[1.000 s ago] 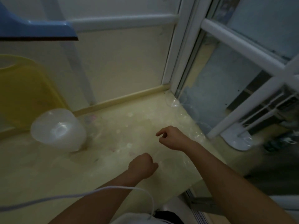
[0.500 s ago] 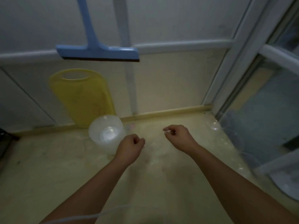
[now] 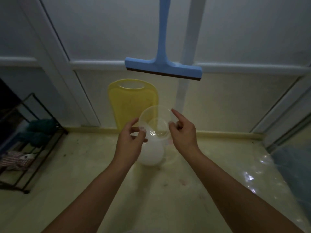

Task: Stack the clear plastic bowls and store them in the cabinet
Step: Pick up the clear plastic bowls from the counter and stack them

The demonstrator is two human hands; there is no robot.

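Observation:
A clear plastic bowl [image 3: 155,122] is held up above the yellowish counter [image 3: 87,165], tilted so its opening faces me. My left hand [image 3: 133,140] pinches its left rim between thumb and fingers. My right hand [image 3: 182,132] holds the right rim with thumb and curled fingers, its index finger sticking straight up. Directly beneath the raised bowl a cloudy white bowl [image 3: 152,153] sits upside down on the counter.
A yellow cutting board [image 3: 124,105] leans on the back wall behind the bowls. A blue squeegee [image 3: 163,68] hangs above it. A black wire rack [image 3: 28,145] with cloths stands at the left. Crinkled clear plastic sheet [image 3: 262,175] covers the counter's right edge.
Both hands were loosely curled over the counter beside the white bowl; now they hold a clear bowl lifted above it. My view has swung left and up.

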